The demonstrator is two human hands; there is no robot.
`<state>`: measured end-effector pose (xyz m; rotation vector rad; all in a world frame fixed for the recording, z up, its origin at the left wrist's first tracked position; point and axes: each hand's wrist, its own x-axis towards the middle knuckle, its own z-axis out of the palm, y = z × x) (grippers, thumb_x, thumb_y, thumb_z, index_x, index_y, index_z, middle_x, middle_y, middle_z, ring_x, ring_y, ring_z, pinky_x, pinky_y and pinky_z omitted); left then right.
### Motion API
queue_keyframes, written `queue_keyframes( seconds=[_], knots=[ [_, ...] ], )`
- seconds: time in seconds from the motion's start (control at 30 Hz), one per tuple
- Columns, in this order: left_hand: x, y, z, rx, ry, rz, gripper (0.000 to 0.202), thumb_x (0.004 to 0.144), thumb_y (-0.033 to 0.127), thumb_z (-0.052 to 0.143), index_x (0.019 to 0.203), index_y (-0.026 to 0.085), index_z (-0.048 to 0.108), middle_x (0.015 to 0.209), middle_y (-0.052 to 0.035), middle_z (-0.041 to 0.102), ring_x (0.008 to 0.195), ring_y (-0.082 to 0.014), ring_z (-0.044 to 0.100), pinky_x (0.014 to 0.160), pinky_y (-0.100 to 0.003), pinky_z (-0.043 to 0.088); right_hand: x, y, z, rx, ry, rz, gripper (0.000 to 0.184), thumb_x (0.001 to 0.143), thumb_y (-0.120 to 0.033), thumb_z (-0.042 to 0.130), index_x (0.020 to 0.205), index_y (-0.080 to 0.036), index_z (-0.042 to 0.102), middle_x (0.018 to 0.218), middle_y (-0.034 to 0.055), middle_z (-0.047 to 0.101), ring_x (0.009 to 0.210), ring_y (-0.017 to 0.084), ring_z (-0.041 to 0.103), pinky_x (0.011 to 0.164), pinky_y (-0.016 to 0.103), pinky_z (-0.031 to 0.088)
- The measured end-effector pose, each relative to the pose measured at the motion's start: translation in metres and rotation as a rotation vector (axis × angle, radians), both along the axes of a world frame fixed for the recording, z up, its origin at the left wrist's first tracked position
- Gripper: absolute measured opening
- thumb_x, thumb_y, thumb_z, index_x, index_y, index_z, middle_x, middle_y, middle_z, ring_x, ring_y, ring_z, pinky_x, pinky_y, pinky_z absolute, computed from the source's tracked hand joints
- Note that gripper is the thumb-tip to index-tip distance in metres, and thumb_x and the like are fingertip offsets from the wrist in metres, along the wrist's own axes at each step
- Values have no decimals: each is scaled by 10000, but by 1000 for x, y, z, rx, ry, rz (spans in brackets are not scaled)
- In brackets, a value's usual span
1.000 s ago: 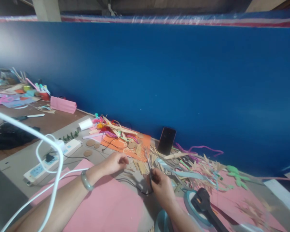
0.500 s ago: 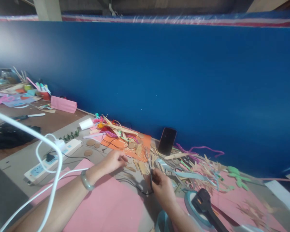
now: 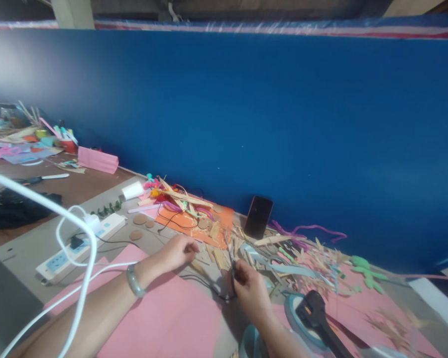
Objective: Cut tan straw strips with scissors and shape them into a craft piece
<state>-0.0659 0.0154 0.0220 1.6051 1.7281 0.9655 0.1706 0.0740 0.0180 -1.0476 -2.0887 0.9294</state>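
Note:
My left hand (image 3: 177,250) reaches forward over the pink sheet (image 3: 164,313), its fingers curled in a pinch among small wooden strips (image 3: 212,253); what it pinches is too small to name. My right hand (image 3: 248,288) is closed round the handles of black scissors (image 3: 231,261), whose blades point up and away from me. A thin black wire (image 3: 205,286) lies on the table between the two hands. A jade-coloured bangle (image 3: 133,279) sits on my left wrist.
A blue wall panel (image 3: 283,124) backs the table. A phone (image 3: 258,217) leans against it. An orange sheet (image 3: 194,221) holds craft scraps. A power strip (image 3: 80,243) and white cable (image 3: 74,238) lie left. A black glue gun (image 3: 317,318) rests on tape rolls (image 3: 294,318) at right.
Almost nothing has moved. My left hand's fingers shift slightly among the strips; my right hand keeps the scissors in the same place.

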Motion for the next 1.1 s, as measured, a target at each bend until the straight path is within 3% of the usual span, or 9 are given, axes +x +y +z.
queue_keyframes(
  seconds=[0.13,0.47,0.77,0.93,1.1],
  knots=[
    [1,0,3,-12,-89,-28,176,668,127,563,807,146,670,774,-42,713,709,-165,647,671,-257,484,1,1,-2,12,15,3,331,728,-353,623,591,-217,355,540,-69,323,521,101,301,479,217,268],
    [1,3,-1,-13,-292,55,160,676,137,609,831,130,646,790,-69,718,727,-172,664,686,-272,506,2,2,-4,33,-23,7,298,741,-342,582,602,-220,348,549,-69,315,524,105,302,485,220,255],
    [1,3,6,-47,-377,87,172,640,126,628,812,131,633,790,-59,717,724,-161,665,673,-254,501,0,0,-1,25,-15,-1,352,746,-397,606,604,-221,337,548,-68,312,528,105,300,486,221,251],
    [2,3,5,-67,-305,87,175,651,144,619,823,134,650,743,-41,704,678,-155,652,629,-238,484,2,3,-5,14,-22,2,349,743,-419,620,606,-215,373,548,-64,343,524,106,328,484,215,270],
    [0,-1,4,39,70,62,117,708,173,586,769,166,685,713,-19,691,668,-155,617,636,-246,434,2,3,-4,6,6,2,355,732,-428,624,593,-217,375,541,-61,343,521,106,315,476,213,285]
  ],
)
